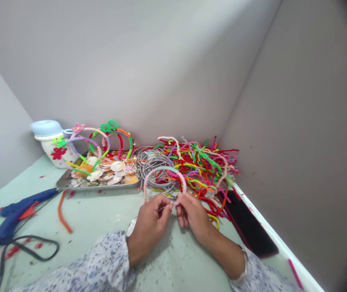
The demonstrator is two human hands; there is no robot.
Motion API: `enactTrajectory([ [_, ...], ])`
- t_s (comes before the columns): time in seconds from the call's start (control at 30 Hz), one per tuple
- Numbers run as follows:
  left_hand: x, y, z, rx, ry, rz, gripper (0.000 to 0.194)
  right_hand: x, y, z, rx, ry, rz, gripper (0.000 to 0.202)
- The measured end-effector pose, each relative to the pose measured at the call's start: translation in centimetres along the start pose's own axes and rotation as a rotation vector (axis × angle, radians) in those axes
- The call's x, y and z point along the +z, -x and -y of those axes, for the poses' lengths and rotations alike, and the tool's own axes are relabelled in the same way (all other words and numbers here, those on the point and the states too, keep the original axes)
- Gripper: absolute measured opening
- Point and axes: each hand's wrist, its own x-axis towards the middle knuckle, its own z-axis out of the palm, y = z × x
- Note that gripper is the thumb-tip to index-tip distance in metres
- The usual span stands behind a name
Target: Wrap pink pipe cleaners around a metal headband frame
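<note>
A headband (pixel 165 169) wrapped in pastel pink and pale blue fuzzy pipe cleaner arches above my hands. My right hand (pixel 196 215) pinches its right side near the lower end between thumb and forefinger, the other fingers curled below. Close beside it, my left hand (pixel 152 221) is closed in a pinch at the tip of that same end. A thin pale strand shows by the left fingers; what it belongs to is unclear. The headband's left side drops behind my left hand, hiding its end. Directly behind the headband lies a pile of bare metal headbands (pixel 152 162).
A heap of colourful pipe cleaners (pixel 204 162) lies at back right, beside a dark phone-like slab (pixel 249 223). Finished-looking headbands (pixel 90 142) rest on a metal tray (pixel 100 187) of shells. A lidded white container (pixel 50 146), orange strip (pixel 64 213) and corded blue glue gun (pixel 12 221) are left.
</note>
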Motion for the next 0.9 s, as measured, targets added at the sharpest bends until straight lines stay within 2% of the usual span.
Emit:
enactTrajectory([
  [0.33, 0.14, 0.07, -0.34, 0.024, 0.008, -0.009, 0.017, 0.06, 0.02, 0.03, -0.004, 0.017, -0.015, 0.037],
  [0.73, -0.19, 0.28, -0.35, 0.236, -0.301, -0.02, 0.016, -0.02, 0.09, 0.45, 0.038, 0.017, 0.027, 0.038],
  [0.9, -0.03, 0.27, -0.8, 0.168, -0.201, -0.043, 0.017, -0.05, 0.08, 0.05, 0.017, -0.093, 0.048, 0.037],
])
